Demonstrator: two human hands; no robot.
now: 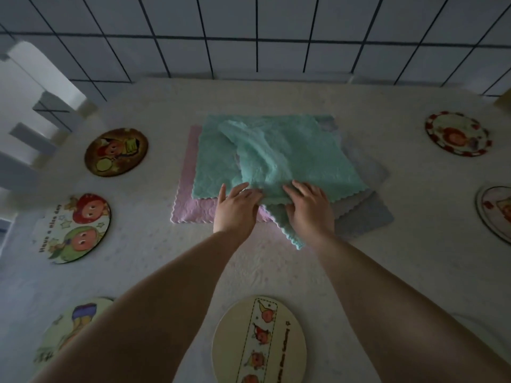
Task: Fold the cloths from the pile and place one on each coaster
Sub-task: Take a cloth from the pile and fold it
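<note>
The pile (276, 167) of cloths lies at the centre of the white surface (414, 244), near the tiled wall (249, 37). The top cloth (276, 158), teal, is rumpled, with one portion drawn over itself toward the near edge and one corner hanging off the pile onto the surface between the forearms. A second teal cloth (213, 161) lies flat beneath it; a pink cloth (190, 205) protrudes at the pile's left and grey cloths (365, 214) at its right. Both hands are at the near edge of the top cloth. The left hand (235, 208) rests on that edge with fingers extended, fingertips touching the fabric. The right hand (307, 205) lies just beside it, fingers bent over a fold of the same cloth, thumb beneath; it appears to pinch the fabric. Six round coasters are in view, all bare of cloth: three on the left (116, 152) (74, 228) (69, 333), one nearest the person between the forearms (260, 341), two on the right (457, 134) (497, 211). All lie well apart from the hands.
</note>
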